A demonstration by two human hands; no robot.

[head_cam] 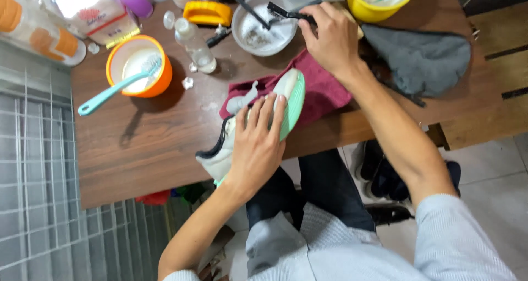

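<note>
Head view: at frame centre the left hand (pixel 257 143) lies spread over a white fabric sneaker with a mint-green rubber sole (pixel 286 102), pinning it on a maroon cloth (pixel 324 88) at the brown wooden table (pixel 143 143) edge. The shoe looks light and soft-sided, best gripped across the stiffer sole. Higher up, the right hand (pixel 330 39) pinches a small black brush (pixel 286 12) over a grey bowl of white powder (pixel 263 25).

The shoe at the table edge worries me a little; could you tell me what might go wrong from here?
1. The shoe hangs partly over the table edge, steadied only by the left hand; it might slip off.
2. The right hand works a black brush at the grey bowl, which sits among crowded things; a nudge could tip the small clear bottle.
3. Drips may land on the red cloth.
</note>
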